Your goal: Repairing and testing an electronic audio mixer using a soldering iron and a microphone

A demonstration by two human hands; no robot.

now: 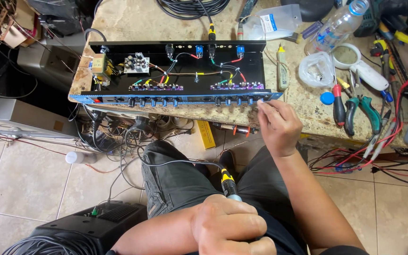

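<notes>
While hands grip knobs, the open chassis holds circuit boards.

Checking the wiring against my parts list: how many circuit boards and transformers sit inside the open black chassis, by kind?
Purple strip circuit boards: 2
Small pale square circuit board with capacitors: 1
Yellow-wrapped transformer: 1
Total in the open black metal chassis: 4
</notes>
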